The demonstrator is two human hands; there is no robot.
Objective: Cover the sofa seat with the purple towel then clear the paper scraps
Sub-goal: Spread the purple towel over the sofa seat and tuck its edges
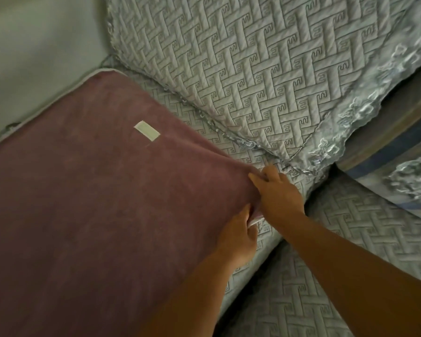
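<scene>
The purple towel lies spread flat over the left sofa seat, reaching from the sofa's left arm to the seat's right edge. A small white paper scrap rests on the towel near its far side. My right hand pinches the towel's right edge, its fingers curled over the fabric. Just below it, my left hand grips the same edge, at a pale hem corner. The sofa seat shows its grey quilted cover in a strip beside the towel.
A quilted grey back cushion with lace trim leans behind the seat. A second quilted seat lies to the right. A striped blue and brown cloth shows at the far right. A pale wall stands at the upper left.
</scene>
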